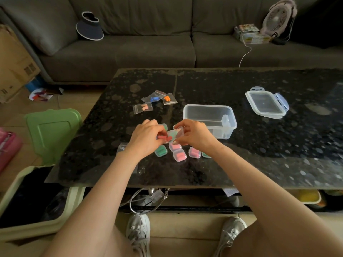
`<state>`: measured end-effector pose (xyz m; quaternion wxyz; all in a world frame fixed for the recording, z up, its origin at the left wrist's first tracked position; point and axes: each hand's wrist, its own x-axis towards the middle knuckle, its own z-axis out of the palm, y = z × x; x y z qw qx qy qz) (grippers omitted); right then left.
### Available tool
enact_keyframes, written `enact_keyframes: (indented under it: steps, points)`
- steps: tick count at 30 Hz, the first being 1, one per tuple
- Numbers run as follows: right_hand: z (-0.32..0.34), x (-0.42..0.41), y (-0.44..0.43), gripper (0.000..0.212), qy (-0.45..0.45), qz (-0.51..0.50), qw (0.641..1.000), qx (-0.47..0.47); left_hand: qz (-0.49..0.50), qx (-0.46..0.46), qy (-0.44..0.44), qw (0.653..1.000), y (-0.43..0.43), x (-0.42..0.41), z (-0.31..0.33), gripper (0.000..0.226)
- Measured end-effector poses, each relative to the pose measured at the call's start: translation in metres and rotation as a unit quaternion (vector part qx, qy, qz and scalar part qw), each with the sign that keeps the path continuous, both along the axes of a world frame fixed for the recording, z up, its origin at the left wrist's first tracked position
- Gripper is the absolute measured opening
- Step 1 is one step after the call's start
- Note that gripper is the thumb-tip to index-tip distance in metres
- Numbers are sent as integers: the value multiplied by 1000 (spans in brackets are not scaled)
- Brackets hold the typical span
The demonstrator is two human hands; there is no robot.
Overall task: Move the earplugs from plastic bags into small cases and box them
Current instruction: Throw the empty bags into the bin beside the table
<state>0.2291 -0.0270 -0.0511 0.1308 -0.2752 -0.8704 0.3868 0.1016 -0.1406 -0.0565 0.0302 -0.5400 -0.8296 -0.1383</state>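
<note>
Left grip pinches the red earplugs, probably squishy and featherlight, while right grip holds the slick-looking case by its sides.

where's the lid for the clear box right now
Head view: the lid lies flat on the table, right of the clear box and apart from it.

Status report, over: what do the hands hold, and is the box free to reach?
Left hand pinches red earplugs. Right hand holds small clear case. Three filled bags wait behind. Clear box uncovered, nothing in the way.
</note>
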Motion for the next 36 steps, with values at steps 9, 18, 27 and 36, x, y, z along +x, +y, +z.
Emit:
enact_keyframes:
  steps: [9,18,27,36]
  points:
    - [0,0,-1,42,0,14,1000,5,23,118,-78,990,0,4,5,18]
    - [5,0,-3,41,16,15,1000,-21,46,132,-122,983,6,-1,-5,28]
    - [4,-1,-2,41,27,2,1000,3,131,140,-502,843,3,4,5,15]
    - [-8,-6,-5,52,60,34,992,109,122,131,-528,830,10,17,5,27]
